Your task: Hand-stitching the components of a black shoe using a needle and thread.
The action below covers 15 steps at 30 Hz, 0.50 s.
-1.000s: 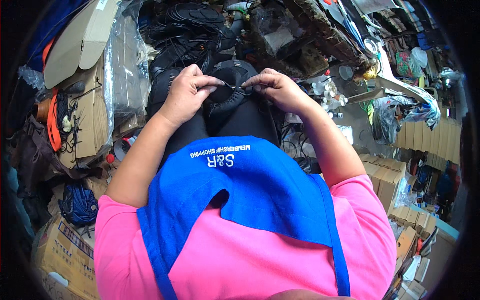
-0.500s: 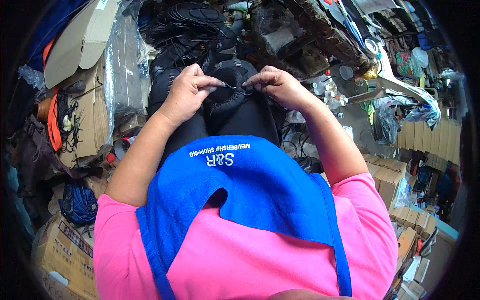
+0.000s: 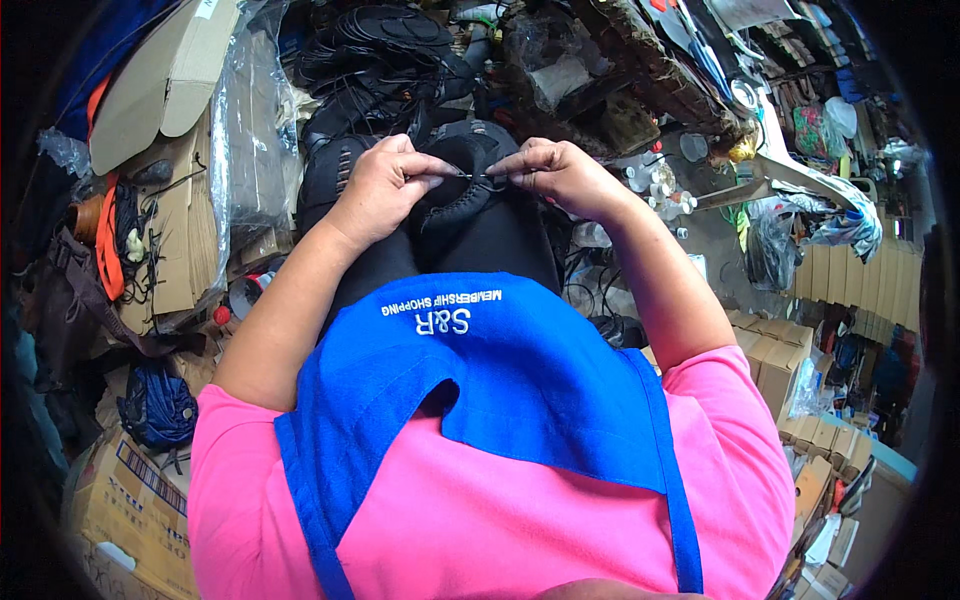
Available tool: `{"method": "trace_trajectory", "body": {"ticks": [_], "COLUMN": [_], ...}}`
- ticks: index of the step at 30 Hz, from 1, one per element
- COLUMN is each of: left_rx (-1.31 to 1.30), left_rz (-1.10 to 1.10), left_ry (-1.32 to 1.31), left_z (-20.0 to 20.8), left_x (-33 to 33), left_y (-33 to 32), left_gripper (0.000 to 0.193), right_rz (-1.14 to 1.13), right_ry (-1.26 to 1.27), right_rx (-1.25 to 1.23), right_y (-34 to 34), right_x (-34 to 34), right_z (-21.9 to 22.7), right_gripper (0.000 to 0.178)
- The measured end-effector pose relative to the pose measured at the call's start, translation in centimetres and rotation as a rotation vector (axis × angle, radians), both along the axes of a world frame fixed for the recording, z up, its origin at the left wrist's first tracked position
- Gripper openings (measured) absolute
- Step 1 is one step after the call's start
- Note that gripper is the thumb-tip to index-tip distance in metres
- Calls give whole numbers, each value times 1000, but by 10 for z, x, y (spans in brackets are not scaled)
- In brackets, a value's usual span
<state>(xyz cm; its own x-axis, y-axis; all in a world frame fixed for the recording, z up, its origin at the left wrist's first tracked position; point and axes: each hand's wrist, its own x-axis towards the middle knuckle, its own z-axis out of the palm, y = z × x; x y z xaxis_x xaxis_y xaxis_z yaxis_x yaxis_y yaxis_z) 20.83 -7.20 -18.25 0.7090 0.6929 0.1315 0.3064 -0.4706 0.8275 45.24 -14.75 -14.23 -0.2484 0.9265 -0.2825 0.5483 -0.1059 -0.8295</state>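
Observation:
Across my lap lies a black shoe-like piece (image 3: 450,211) with a padded, ribbed rim around a dark opening. Over that opening, my left hand (image 3: 385,187) pinches a thin needle-like tool (image 3: 466,176) between thumb and forefinger; its pale tip barely shows. Facing it from the right, my right hand (image 3: 562,177) is closed in a pinch at the opening. What its fingertips grip is too small to make out. A second black shoe-like piece (image 3: 325,172) with light stitches rests beside my left hand, partly covered by it.
Beyond my knees is a heap of black pieces and cords (image 3: 385,50). Cardboard sheets (image 3: 180,215) and clear plastic stand at the left. Small bottles (image 3: 665,190) sit to the right, near a pale curved stand (image 3: 800,170). Cardboard boxes (image 3: 770,360) are stacked at the lower right.
My left hand has moved slightly right, bringing its fingertips closer to my right hand and narrowing the gap over the opening. My right hand has hardly moved.

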Motion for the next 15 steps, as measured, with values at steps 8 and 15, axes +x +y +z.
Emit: {"method": "trace_trajectory", "body": {"ticks": [8, 15], "left_rx": [-160, -288], "left_rz": [-85, 7], "left_ry": [-75, -13], "left_z": [3, 15], "left_x": [10, 2], "left_y": [9, -5], "left_gripper": [22, 24], "right_rz": [-27, -193], "right_ry": [197, 244], "right_rx": [-229, -258], "right_y": [4, -1], "right_x": [-3, -11], "right_z": [3, 1], "right_gripper": [26, 30]}}
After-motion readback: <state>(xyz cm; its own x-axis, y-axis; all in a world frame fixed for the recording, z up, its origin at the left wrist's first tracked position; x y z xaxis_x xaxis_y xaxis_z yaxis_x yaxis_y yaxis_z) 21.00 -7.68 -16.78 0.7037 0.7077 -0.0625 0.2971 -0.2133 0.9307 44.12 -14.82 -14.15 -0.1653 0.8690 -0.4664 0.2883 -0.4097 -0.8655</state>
